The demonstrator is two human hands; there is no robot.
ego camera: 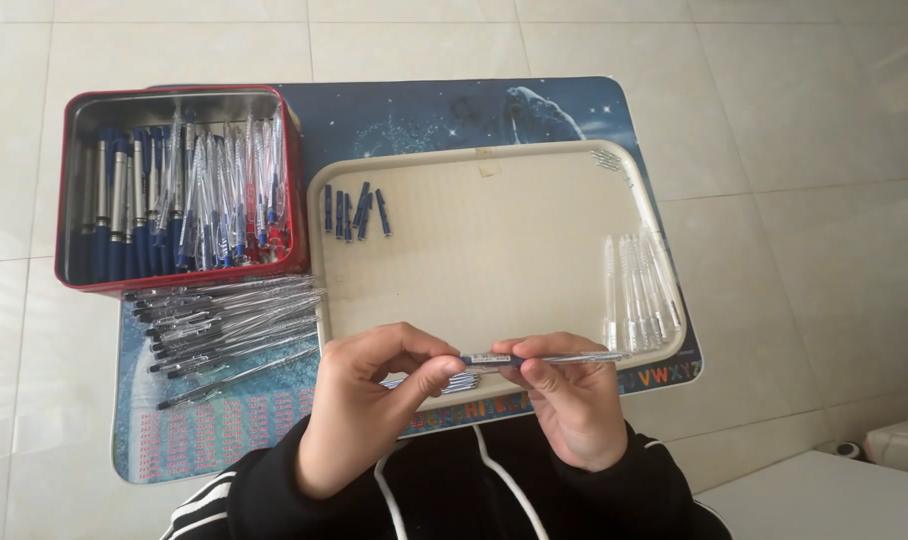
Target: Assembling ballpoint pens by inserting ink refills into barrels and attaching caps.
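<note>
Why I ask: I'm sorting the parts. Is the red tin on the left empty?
No, the red tin is packed with upright blue and clear pens.

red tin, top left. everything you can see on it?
The red tin is a rectangular metal box, red outside with a shiny silver inside, lid off. It sits flat on the table's far left corner, touching the cream tray's left edge. It is packed with pens lying side by side: blue-and-silver ones at left, clear ones with blue parts at right. Neither hand touches it.
</note>
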